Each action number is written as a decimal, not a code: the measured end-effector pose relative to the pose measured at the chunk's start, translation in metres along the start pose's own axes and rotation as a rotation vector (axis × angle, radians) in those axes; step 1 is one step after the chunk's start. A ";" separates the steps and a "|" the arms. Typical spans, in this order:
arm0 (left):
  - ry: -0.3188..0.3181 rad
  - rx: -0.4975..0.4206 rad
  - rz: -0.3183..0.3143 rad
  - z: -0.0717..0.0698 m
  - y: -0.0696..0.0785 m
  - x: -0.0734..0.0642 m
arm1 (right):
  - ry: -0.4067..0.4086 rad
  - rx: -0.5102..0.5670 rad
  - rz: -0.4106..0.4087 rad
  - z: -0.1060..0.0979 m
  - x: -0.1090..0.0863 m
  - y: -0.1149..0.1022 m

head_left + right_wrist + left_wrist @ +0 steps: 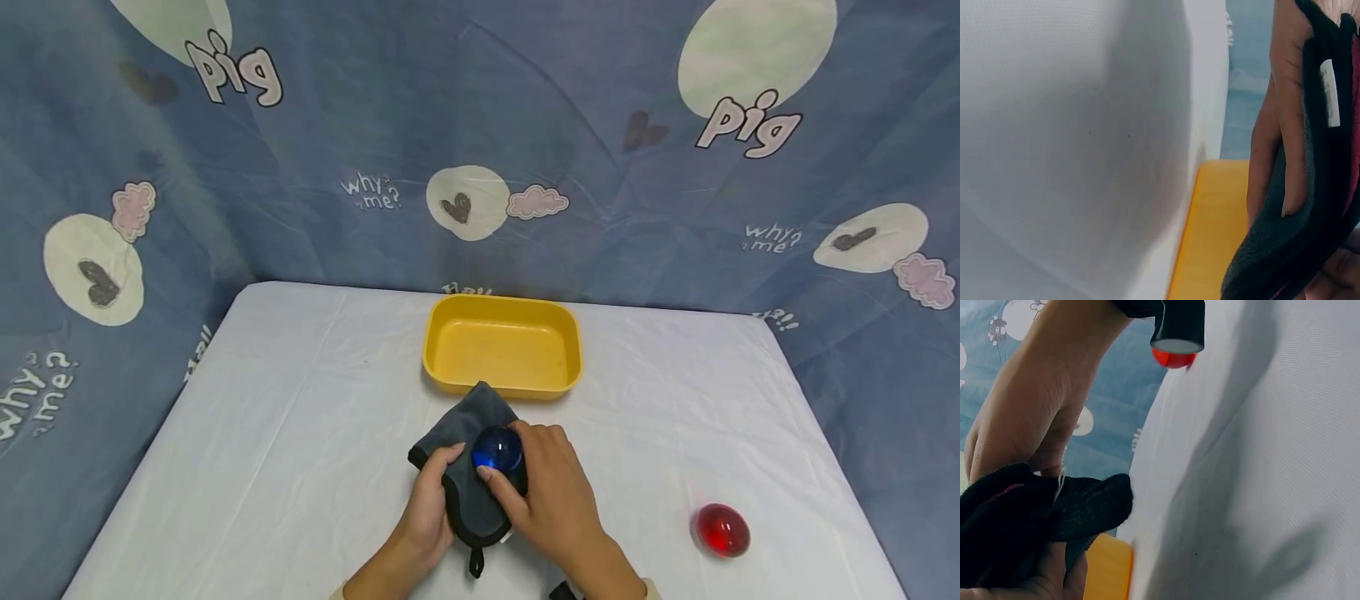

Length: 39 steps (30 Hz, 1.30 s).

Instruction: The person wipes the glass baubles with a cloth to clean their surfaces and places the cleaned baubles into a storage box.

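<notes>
A dark grey cloth with black edging and a small loop is held up between both hands, just in front of the yellow tray. My left hand grips its left side, thumb on top. On the cloth lies a shiny, see-through blue ball. My right hand holds the ball against the cloth, thumb and forefinger at its sides. In the right wrist view, fingers press along the outside of the folded cloth, which carries a white label. The ball is hidden in both wrist views.
A yellow tray stands on the white-covered table, right beyond the cloth. At the right lies a see-through red ball. Blue printed fabric hangs behind the table and at its sides.
</notes>
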State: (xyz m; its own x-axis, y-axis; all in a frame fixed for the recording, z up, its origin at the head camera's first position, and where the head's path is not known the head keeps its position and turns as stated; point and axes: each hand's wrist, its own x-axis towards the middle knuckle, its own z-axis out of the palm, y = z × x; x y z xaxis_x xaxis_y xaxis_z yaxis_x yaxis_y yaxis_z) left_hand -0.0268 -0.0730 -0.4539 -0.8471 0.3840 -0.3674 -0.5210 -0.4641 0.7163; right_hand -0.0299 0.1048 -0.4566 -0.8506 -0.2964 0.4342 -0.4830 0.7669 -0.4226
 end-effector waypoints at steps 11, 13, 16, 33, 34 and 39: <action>0.029 0.001 -0.014 0.000 0.000 -0.001 | 0.030 0.043 0.095 0.006 0.000 -0.003; 0.032 0.007 -0.008 0.000 0.001 0.000 | 0.014 0.046 0.114 0.006 -0.001 -0.005; 0.027 0.009 0.007 0.001 0.003 0.001 | -0.008 0.058 0.098 0.005 -0.003 -0.005; -0.016 0.028 0.007 0.001 0.000 0.000 | 0.064 0.093 -0.048 0.001 -0.007 0.004; -0.013 0.032 0.005 0.001 0.000 0.000 | 0.072 0.091 -0.035 0.002 -0.006 0.004; 0.013 0.030 -0.005 0.001 -0.003 -0.001 | 0.124 0.093 0.037 0.005 -0.003 0.005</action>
State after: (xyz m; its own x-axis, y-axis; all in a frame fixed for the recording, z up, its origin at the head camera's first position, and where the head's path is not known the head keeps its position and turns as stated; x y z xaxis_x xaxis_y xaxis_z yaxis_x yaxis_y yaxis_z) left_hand -0.0241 -0.0707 -0.4550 -0.8458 0.3758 -0.3786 -0.5222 -0.4381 0.7317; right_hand -0.0306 0.1062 -0.4640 -0.8387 -0.1922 0.5096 -0.4740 0.7183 -0.5092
